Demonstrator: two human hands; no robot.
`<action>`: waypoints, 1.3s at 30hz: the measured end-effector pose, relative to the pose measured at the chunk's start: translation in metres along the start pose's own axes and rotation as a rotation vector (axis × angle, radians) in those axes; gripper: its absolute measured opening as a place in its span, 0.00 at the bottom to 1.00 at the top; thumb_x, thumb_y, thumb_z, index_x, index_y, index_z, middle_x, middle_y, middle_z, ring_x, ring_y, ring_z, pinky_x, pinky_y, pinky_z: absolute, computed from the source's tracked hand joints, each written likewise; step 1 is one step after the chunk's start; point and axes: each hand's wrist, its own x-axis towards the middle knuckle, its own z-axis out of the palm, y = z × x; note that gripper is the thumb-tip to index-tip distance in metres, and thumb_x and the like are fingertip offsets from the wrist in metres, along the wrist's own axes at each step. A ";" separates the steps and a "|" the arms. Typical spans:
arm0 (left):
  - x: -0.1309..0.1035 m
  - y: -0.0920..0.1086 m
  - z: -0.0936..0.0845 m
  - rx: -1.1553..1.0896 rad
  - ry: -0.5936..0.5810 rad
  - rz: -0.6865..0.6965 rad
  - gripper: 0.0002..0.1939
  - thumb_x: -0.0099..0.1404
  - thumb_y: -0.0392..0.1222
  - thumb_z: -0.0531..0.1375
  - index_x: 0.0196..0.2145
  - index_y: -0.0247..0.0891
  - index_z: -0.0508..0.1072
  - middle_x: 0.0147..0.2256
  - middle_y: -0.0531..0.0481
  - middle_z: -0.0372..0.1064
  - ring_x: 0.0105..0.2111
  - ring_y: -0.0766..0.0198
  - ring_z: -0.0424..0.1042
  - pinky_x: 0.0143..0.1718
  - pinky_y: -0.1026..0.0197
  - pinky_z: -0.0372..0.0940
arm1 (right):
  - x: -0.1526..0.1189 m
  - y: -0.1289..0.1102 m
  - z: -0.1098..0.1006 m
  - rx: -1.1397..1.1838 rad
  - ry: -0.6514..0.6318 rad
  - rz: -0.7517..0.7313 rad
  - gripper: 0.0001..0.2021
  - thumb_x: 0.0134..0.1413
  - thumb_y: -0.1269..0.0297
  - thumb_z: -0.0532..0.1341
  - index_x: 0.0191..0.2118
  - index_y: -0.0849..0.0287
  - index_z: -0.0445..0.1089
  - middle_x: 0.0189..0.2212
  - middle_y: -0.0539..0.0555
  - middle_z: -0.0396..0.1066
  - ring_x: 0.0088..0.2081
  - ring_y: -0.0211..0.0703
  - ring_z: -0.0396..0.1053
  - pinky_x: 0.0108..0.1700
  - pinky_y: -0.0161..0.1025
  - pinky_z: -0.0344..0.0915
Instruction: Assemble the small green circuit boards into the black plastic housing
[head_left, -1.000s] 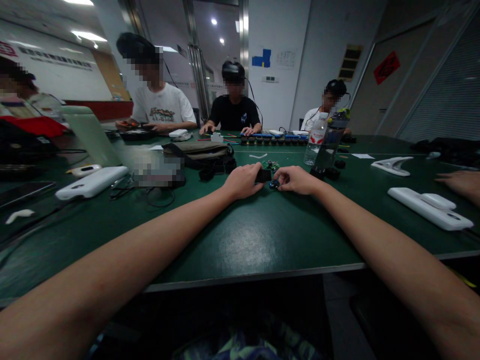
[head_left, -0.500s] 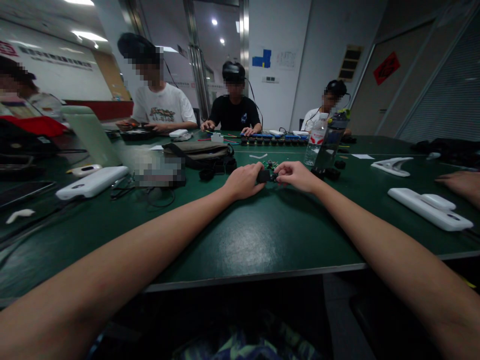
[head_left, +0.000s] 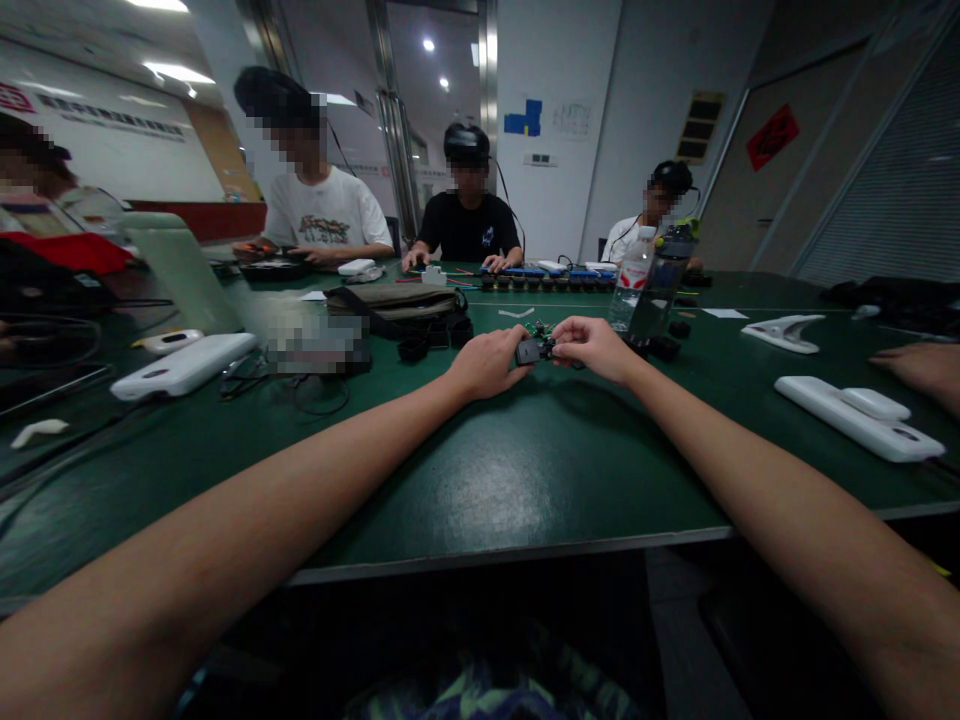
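My left hand [head_left: 487, 363] is closed around a small black box-like part [head_left: 529, 352], with the thumb along its near side. One flat, dark grey face of the part is turned toward me. Close against its right end, my right hand [head_left: 594, 346] has thumb and fingers pinched together. Whatever sits between those fingertips is dark and too small to name. Just behind the fingers lies a cluster of small green and metallic pieces [head_left: 537, 327], partly covered by my hands.
A clear water bottle [head_left: 632, 285] and a dark tumbler [head_left: 660, 290] stand right of my hands. Black rings [head_left: 435, 338] and a bag [head_left: 397, 300] lie left. White devices [head_left: 184, 367] rest toward both sides. Several people sit around the green table [head_left: 480, 480].
The black part has tilted, so more of its flat face shows. My right hand has shifted slightly up and left, its fingers curled at the part's end.
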 end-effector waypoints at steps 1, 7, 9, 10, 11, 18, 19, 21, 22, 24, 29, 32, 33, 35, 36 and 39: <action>0.000 0.000 0.000 -0.001 -0.001 0.005 0.21 0.68 0.50 0.56 0.53 0.35 0.65 0.46 0.38 0.75 0.47 0.49 0.76 0.47 0.52 0.68 | 0.000 0.000 0.000 0.006 -0.004 -0.001 0.09 0.44 0.73 0.67 0.33 0.60 0.69 0.22 0.47 0.72 0.26 0.39 0.75 0.29 0.34 0.71; -0.001 0.000 0.001 -0.013 0.012 -0.001 0.21 0.68 0.50 0.56 0.54 0.37 0.64 0.46 0.40 0.75 0.46 0.49 0.76 0.46 0.53 0.69 | 0.000 0.000 0.001 0.035 0.003 0.001 0.09 0.43 0.72 0.67 0.33 0.60 0.68 0.21 0.47 0.72 0.26 0.39 0.75 0.28 0.33 0.71; -0.001 0.000 0.001 -0.016 0.019 -0.009 0.21 0.69 0.50 0.56 0.54 0.37 0.64 0.46 0.40 0.75 0.46 0.50 0.76 0.46 0.53 0.69 | 0.000 0.000 0.001 0.039 0.009 0.005 0.10 0.43 0.72 0.67 0.33 0.60 0.68 0.22 0.47 0.72 0.26 0.39 0.75 0.28 0.33 0.70; -0.001 0.000 0.001 -0.017 0.022 -0.011 0.21 0.69 0.50 0.56 0.54 0.37 0.64 0.46 0.40 0.75 0.46 0.50 0.76 0.46 0.54 0.68 | 0.000 0.000 0.001 0.037 0.011 0.008 0.10 0.43 0.72 0.67 0.33 0.60 0.68 0.22 0.47 0.72 0.26 0.39 0.75 0.28 0.33 0.70; -0.001 0.000 0.001 -0.018 0.024 -0.013 0.21 0.69 0.51 0.56 0.54 0.37 0.64 0.46 0.40 0.75 0.46 0.50 0.76 0.46 0.54 0.68 | 0.000 0.001 0.000 0.033 0.013 0.012 0.10 0.43 0.72 0.67 0.33 0.60 0.68 0.22 0.47 0.73 0.25 0.39 0.75 0.28 0.33 0.70; 0.000 0.000 0.002 -0.015 0.044 0.026 0.20 0.68 0.50 0.56 0.53 0.36 0.65 0.45 0.40 0.75 0.45 0.49 0.76 0.45 0.53 0.69 | 0.001 0.005 0.001 0.047 -0.007 -0.001 0.11 0.42 0.70 0.69 0.34 0.60 0.69 0.22 0.48 0.73 0.26 0.39 0.75 0.28 0.34 0.71; 0.000 0.000 0.002 -0.009 0.044 0.043 0.20 0.68 0.50 0.56 0.53 0.36 0.66 0.44 0.39 0.75 0.45 0.49 0.76 0.45 0.53 0.69 | 0.001 0.005 0.002 0.056 -0.014 -0.007 0.12 0.41 0.69 0.70 0.33 0.60 0.69 0.22 0.48 0.73 0.26 0.39 0.75 0.28 0.34 0.71; 0.000 0.000 0.002 0.001 0.047 0.078 0.20 0.68 0.50 0.56 0.52 0.35 0.66 0.44 0.39 0.75 0.45 0.49 0.76 0.45 0.53 0.69 | 0.001 0.005 0.003 0.067 -0.029 -0.020 0.12 0.40 0.68 0.70 0.33 0.60 0.69 0.22 0.48 0.74 0.26 0.39 0.75 0.28 0.34 0.71; 0.000 0.000 0.002 0.003 0.050 0.094 0.20 0.68 0.50 0.56 0.52 0.35 0.66 0.44 0.39 0.75 0.45 0.49 0.76 0.45 0.53 0.68 | 0.000 0.005 0.004 0.071 -0.036 -0.026 0.12 0.40 0.68 0.70 0.33 0.60 0.69 0.22 0.48 0.74 0.26 0.39 0.75 0.28 0.34 0.71; 0.000 0.000 0.002 0.006 0.056 0.119 0.20 0.68 0.50 0.57 0.52 0.35 0.67 0.44 0.39 0.75 0.45 0.49 0.76 0.45 0.53 0.68 | 0.000 0.004 0.006 0.078 -0.044 -0.033 0.12 0.40 0.68 0.70 0.33 0.60 0.70 0.22 0.48 0.74 0.26 0.38 0.74 0.29 0.34 0.71; 0.000 -0.002 0.003 0.010 0.070 0.143 0.19 0.68 0.50 0.57 0.51 0.35 0.67 0.43 0.39 0.75 0.44 0.50 0.76 0.45 0.54 0.68 | -0.002 0.001 0.008 0.081 -0.049 -0.029 0.11 0.41 0.69 0.69 0.33 0.60 0.70 0.22 0.48 0.73 0.26 0.38 0.74 0.28 0.34 0.71; 0.000 -0.002 0.003 0.010 0.071 0.148 0.20 0.67 0.49 0.58 0.51 0.35 0.67 0.44 0.39 0.75 0.44 0.50 0.76 0.44 0.54 0.68 | -0.002 0.000 0.008 0.071 -0.054 -0.022 0.10 0.41 0.70 0.68 0.33 0.60 0.70 0.22 0.48 0.73 0.26 0.38 0.74 0.28 0.33 0.70; 0.000 -0.002 0.003 0.011 0.072 0.149 0.20 0.67 0.49 0.58 0.51 0.35 0.67 0.44 0.39 0.75 0.44 0.50 0.76 0.44 0.54 0.68 | -0.002 0.000 0.008 0.069 -0.054 -0.020 0.10 0.41 0.70 0.68 0.33 0.60 0.70 0.22 0.48 0.73 0.26 0.38 0.74 0.28 0.34 0.70; 0.000 -0.002 0.003 0.011 0.075 0.150 0.20 0.67 0.49 0.58 0.51 0.34 0.67 0.43 0.39 0.75 0.44 0.50 0.76 0.44 0.54 0.68 | -0.002 0.000 0.008 0.065 -0.054 -0.019 0.10 0.42 0.71 0.68 0.34 0.60 0.70 0.22 0.48 0.74 0.27 0.39 0.74 0.28 0.34 0.70; 0.000 -0.002 0.003 0.010 0.077 0.149 0.19 0.67 0.49 0.58 0.51 0.34 0.68 0.43 0.39 0.75 0.44 0.50 0.76 0.44 0.54 0.68 | -0.002 0.000 0.008 0.065 -0.055 -0.019 0.10 0.42 0.70 0.68 0.34 0.60 0.70 0.23 0.48 0.74 0.27 0.39 0.74 0.29 0.34 0.70; 0.000 -0.002 0.003 0.005 0.085 0.158 0.19 0.67 0.49 0.57 0.51 0.35 0.68 0.42 0.40 0.75 0.43 0.50 0.76 0.44 0.54 0.68 | -0.002 -0.001 0.008 0.069 -0.058 -0.024 0.09 0.44 0.70 0.67 0.34 0.60 0.71 0.23 0.49 0.74 0.27 0.39 0.74 0.29 0.34 0.70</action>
